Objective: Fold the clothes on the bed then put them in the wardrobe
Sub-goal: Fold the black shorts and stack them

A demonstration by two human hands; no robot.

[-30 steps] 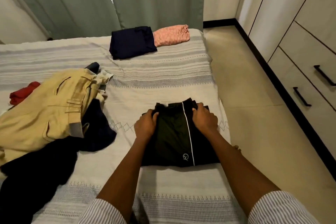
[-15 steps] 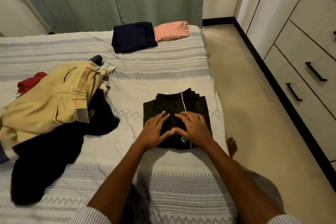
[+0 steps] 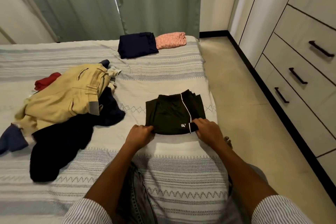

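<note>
My left hand (image 3: 141, 133) and right hand (image 3: 209, 129) pinching the near corners of the folded black shorts (image 3: 172, 114) — by the bed's (image 3: 163, 169) right edge, unfolded pile (image 3: 63, 111) toward its left edge.

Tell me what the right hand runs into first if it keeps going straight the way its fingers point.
The right hand points left along the black shorts' near edge; it would probably meet the left hand first.
</note>
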